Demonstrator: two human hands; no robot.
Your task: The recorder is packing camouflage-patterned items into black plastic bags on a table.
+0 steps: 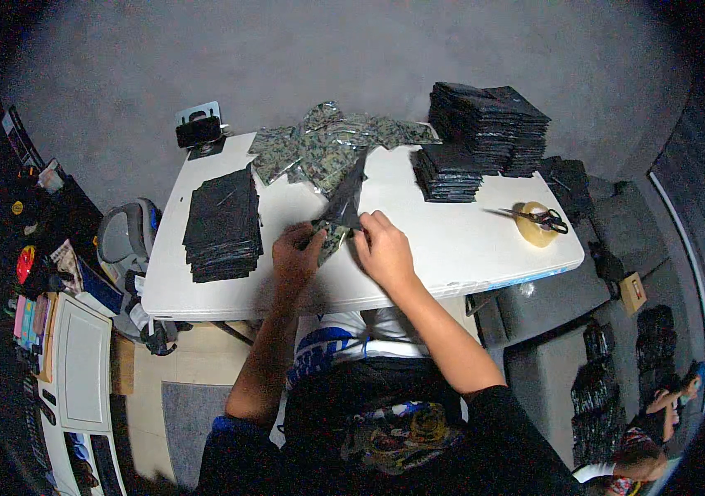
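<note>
Black plastic bag (pixel 346 201) lies between the two hands near the front edge of the white worktop (pixel 418 248), with a camouflage packet (pixel 334 240) showing at its near end. Left hand (pixel 296 252) has its fingers and thumb drawn together at the bag's left edge; shadow blurs the grip, so whether it pinches the packet too is hard to say. Right hand (pixel 385 250) pinches the bag's right edge, thumb against curled fingers. Beyond them, a loose heap of camouflage packets (pixel 319 157) spreads along the far edge. To the left sits a stack of black bags (pixel 222 219); to the right, a shorter stack (pixel 449 175) stands before a taller stack (pixel 489 120). Nearer the right end, scissors (pixel 549 219) rest on a tape roll (pixel 534 239). A phone (pixel 198 131) stands at the far left corner.
</note>
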